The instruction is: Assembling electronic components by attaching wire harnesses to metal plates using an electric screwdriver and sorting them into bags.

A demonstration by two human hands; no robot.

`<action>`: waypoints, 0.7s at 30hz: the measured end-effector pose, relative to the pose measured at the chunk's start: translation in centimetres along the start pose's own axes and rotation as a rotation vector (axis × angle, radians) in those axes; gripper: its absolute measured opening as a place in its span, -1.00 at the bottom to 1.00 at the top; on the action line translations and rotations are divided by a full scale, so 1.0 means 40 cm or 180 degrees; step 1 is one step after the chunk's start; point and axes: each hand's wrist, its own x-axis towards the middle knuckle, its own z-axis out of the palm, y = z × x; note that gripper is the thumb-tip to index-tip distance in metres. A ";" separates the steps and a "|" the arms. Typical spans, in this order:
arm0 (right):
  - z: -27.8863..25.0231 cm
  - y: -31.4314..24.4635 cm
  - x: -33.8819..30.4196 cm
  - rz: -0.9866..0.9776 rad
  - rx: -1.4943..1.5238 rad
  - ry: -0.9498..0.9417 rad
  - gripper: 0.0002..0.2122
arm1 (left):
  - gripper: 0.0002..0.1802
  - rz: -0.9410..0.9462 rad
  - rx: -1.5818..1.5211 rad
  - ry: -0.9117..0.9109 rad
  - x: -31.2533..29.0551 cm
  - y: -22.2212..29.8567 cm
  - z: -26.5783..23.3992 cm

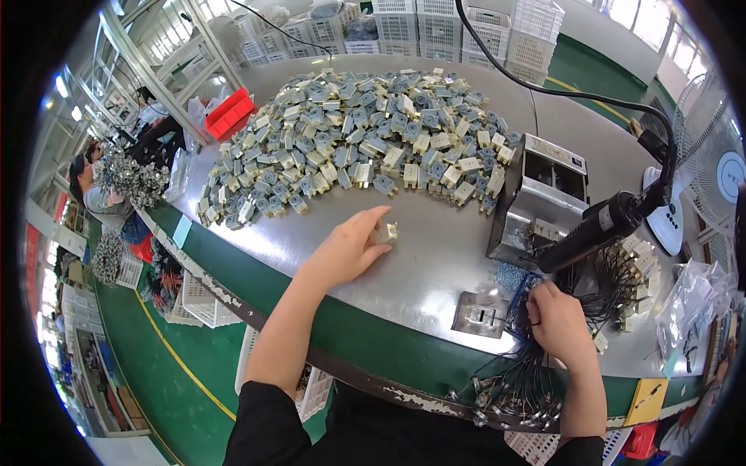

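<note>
My left hand [347, 247] is over the steel tabletop [420, 272], in front of the big pile. Its thumb and fingers are closed on a small cream-and-grey block [391, 231], of the same kind as those in the pile [357, 140]. At the right, my right hand [558, 317] reaches down with bent fingers at a shallow blue tray [519, 304] of small parts. Its fingertips are pressed together, and what they hold is hidden. Just left of that tray lies a square metal fixture plate [480, 314] with a slot in its middle.
A metal box stand [544, 186] and a black cylindrical power tool [590, 233] on a cable stand behind my right hand. Black leads with metal ends [521, 392] hang over the front edge. Wired blocks [637, 283], a plastic bag [691, 307] and a fan [711, 155] are rightward.
</note>
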 end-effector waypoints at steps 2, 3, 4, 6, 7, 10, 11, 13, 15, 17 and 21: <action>-0.014 -0.001 0.002 -0.0059 0.0274 0.0152 -0.87 | -0.51 -0.0309 -0.0953 -0.0082 -0.030 0.024 0.016; -0.024 -0.004 0.002 -0.0092 0.0511 0.0293 -0.88 | -0.50 -0.0027 -0.1810 0.0003 -0.046 0.024 0.036; -0.027 -0.004 0.001 -0.0122 0.0747 0.0432 -0.89 | -0.48 0.0257 -0.2666 0.0096 -0.056 0.025 0.052; -0.016 0.003 -0.013 -0.0005 0.0946 0.0550 -0.88 | -0.47 0.0488 -0.2838 0.0015 -0.069 0.053 0.065; -0.016 0.009 -0.020 0.0096 0.1129 0.0697 -0.88 | -0.45 0.0750 -0.2997 -0.0048 -0.070 0.080 0.064; -0.013 0.022 -0.025 -0.0083 0.1197 0.0814 -0.85 | -0.44 0.0984 -0.2972 -0.0125 -0.067 0.142 0.062; -0.010 0.023 -0.025 -0.0100 0.1214 0.0831 -0.85 | -0.44 0.0976 -0.2984 -0.0138 -0.067 0.156 0.057; -0.005 0.027 -0.029 0.0041 0.1286 0.0776 -0.86 | -0.46 0.1018 -0.2631 -0.0199 -0.064 0.177 0.056; -0.006 0.017 -0.031 0.0222 0.1338 0.0731 -0.87 | -0.47 0.1009 -0.2718 -0.0101 -0.060 0.188 0.074; -0.011 0.006 -0.027 -0.0045 0.1689 0.1010 -0.88 | -0.48 0.1014 -0.2826 -0.0036 -0.042 0.199 0.095; -0.032 0.023 -0.021 -0.0658 0.1197 0.0872 -0.79 | -0.59 0.1024 -0.1860 -0.0207 -0.029 0.232 0.157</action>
